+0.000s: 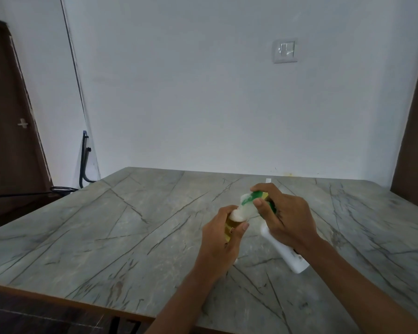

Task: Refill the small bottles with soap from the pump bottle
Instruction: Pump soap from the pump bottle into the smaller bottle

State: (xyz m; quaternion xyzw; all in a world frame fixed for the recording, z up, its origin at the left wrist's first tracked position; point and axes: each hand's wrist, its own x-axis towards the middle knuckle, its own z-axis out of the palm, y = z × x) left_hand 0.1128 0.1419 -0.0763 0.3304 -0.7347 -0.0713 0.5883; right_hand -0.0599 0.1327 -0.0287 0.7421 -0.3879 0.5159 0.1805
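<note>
L grip (223, 242) is curling round small yellow bottle (228, 232) & R grip (286, 219) is clutching green-white pump bottle (252, 198), both near white bottle (286, 255) lying on counter (106, 225).

Grey veined tabletop (130, 225) with a white bottle (287, 254) on its side, right of centre

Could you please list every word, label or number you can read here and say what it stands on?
Nothing here can be read as words.
Small yellow bottle in the left hand: a red label mark, too blurred to read.
White bottle on the table: dark print, too small to read.
Green and white bottle in the right hand: no lettering shows.
</note>
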